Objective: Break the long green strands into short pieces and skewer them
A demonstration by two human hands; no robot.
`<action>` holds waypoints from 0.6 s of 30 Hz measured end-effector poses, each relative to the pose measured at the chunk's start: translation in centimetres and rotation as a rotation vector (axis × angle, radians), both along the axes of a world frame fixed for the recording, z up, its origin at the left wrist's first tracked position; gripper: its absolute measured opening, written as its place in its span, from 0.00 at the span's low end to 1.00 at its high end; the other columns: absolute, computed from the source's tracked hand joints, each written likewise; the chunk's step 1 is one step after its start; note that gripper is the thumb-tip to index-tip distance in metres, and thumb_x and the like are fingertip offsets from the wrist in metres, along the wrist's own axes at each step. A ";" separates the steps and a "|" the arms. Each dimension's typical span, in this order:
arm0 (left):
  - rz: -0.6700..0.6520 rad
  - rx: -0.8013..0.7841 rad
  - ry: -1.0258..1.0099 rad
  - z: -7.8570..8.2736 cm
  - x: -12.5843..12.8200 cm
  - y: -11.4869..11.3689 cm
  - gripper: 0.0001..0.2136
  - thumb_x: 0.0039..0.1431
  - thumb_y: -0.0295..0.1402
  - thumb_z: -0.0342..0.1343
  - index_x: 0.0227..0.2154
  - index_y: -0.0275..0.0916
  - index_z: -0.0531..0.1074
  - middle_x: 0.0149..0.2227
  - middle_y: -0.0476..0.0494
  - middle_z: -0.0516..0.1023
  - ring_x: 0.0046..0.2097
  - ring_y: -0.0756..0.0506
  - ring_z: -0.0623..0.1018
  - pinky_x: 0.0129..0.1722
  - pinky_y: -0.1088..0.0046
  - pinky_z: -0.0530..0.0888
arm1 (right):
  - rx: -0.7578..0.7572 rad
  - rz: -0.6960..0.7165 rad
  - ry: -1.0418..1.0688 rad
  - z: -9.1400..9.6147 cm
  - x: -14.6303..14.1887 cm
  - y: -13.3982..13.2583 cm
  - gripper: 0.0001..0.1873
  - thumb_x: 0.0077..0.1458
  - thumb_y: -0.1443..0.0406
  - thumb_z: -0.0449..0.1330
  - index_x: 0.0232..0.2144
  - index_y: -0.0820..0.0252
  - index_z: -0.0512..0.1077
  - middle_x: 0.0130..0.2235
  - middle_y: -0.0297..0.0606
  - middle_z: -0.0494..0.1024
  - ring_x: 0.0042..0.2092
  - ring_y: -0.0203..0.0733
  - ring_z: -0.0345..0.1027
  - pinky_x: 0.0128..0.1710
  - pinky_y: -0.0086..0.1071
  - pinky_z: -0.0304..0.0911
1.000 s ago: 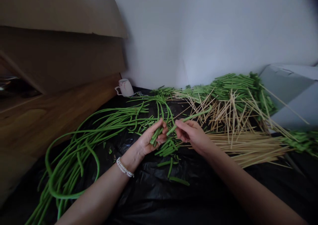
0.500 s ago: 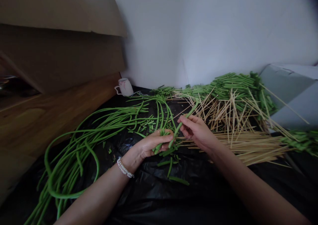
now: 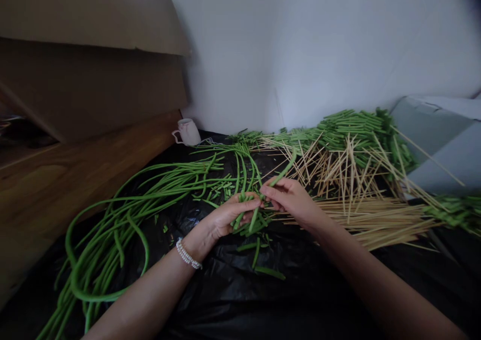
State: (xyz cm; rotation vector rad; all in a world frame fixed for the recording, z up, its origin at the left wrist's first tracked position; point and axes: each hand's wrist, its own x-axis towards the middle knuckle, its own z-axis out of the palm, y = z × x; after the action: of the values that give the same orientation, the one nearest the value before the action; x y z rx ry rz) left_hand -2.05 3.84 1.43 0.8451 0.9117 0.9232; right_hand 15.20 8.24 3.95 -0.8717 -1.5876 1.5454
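Note:
My left hand, with a beaded bracelet at its wrist, is closed around several green bean pieces. A longer green bean slants up and to the right, pinched between the thumb and fingers of my right hand. Its lower end reaches down past the left thumb, and the two hands almost touch. Short cut bean pieces lie just below the hands. Long uncut beans spread in a looped heap to the left.
Black plastic sheeting covers the work surface. Thin wooden sticks lie in piles at right. Behind them are bundled cut beans and a pale box. A mug stands by the wall, near a large cardboard box.
My right hand has slid down the long bean and moved left, closer to my left hand. The bean's lower end has shifted slightly left and down.

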 end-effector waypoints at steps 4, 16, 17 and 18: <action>0.164 -0.033 -0.056 0.5 0.0 0.1 0.13 0.44 0.35 0.69 0.27 0.35 0.70 0.19 0.57 0.63 0.18 0.59 0.61 0.16 0.85 0.56 | 0.097 -0.100 -0.002 0.1 -0.3 -0.2 0.10 0.51 0.57 0.63 0.30 0.57 0.76 0.23 0.31 0.72 0.20 0.30 0.57 0.19 0.28 0.54; 0.295 -0.078 -0.248 -0.5 -0.2 1.1 0.15 0.44 0.35 0.69 0.21 0.35 0.66 0.14 0.58 0.62 0.16 0.58 0.62 0.16 0.85 0.61 | 0.826 -0.204 -0.225 -2.4 -1.1 -2.1 0.17 0.59 0.63 0.56 0.49 0.57 0.75 0.42 0.42 0.81 0.41 0.44 0.75 0.43 0.38 0.68; 0.319 -0.097 -0.256 -0.4 -0.2 1.2 0.15 0.43 0.34 0.70 0.21 0.35 0.67 0.15 0.58 0.63 0.16 0.58 0.62 0.16 0.85 0.62 | 0.860 -0.177 -0.271 -2.7 -1.1 -2.1 0.19 0.60 0.63 0.55 0.52 0.58 0.73 0.42 0.43 0.81 0.40 0.44 0.75 0.41 0.37 0.68; 0.346 -0.121 -0.258 -0.4 -0.2 1.2 0.15 0.43 0.33 0.70 0.21 0.35 0.67 0.15 0.57 0.64 0.17 0.58 0.64 0.17 0.85 0.63 | 0.889 -0.148 -0.323 -3.0 -1.1 -2.2 0.21 0.60 0.63 0.54 0.54 0.59 0.71 0.41 0.44 0.81 0.38 0.44 0.74 0.40 0.37 0.68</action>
State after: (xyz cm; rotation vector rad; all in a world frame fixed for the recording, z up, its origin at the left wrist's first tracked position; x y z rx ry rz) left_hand -2.27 5.03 1.04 0.4572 0.8917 1.2318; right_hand 14.08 6.02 0.92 -0.7032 -2.1054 0.4783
